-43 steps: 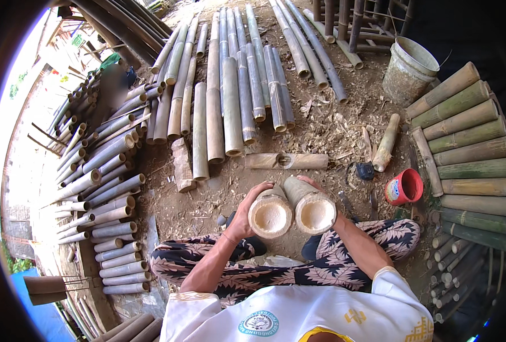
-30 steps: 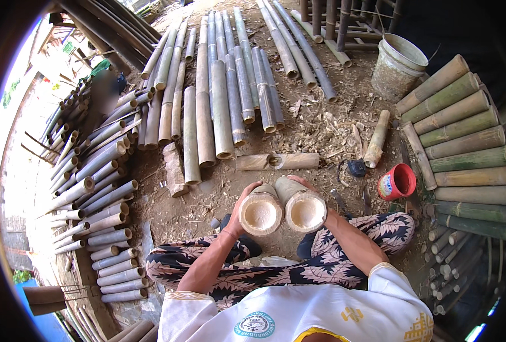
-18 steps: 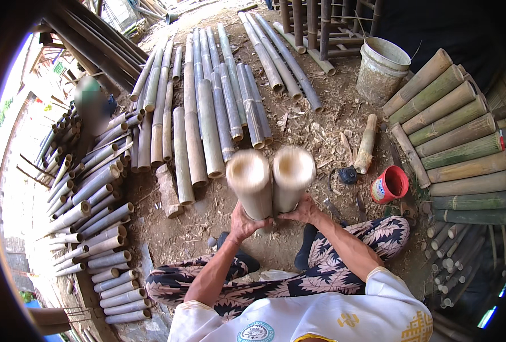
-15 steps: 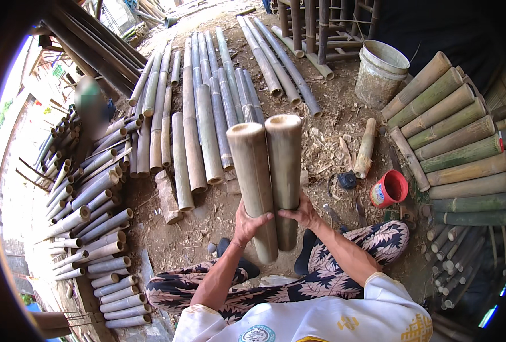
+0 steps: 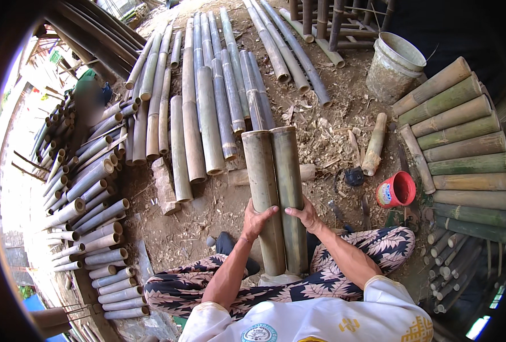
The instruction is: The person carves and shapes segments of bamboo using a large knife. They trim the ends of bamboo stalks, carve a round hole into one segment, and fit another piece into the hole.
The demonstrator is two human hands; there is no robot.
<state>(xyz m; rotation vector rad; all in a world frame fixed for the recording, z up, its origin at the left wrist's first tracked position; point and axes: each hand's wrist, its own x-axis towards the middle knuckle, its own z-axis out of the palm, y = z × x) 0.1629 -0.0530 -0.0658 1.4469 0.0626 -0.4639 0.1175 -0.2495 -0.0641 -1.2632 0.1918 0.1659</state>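
Note:
Two thick bamboo tubes stand side by side between my knees, touching along their length and leaning away from me. My left hand (image 5: 258,221) is wrapped round the outer side of the left bamboo tube (image 5: 260,171), its thumb across the front. The right bamboo tube (image 5: 289,171), a little greener, is gripped by my right hand (image 5: 305,216), whose thumb points toward the other thumb. Both tubes' lower ends come down near a pale lump (image 5: 278,279) between my feet. The fingers behind the tubes are hidden.
Bamboo poles (image 5: 193,114) lie in rows ahead. Cut pieces are stacked at left (image 5: 113,245) and right (image 5: 470,148). A red bucket (image 5: 401,188), a short bamboo piece (image 5: 374,145) and a dirty white bucket (image 5: 395,65) stand or lie to the right. Wood shavings litter the ground.
Both tubes have come down and toward me, their upper ends lower in view and their open tops now turned away. My hands keep their hold on them.

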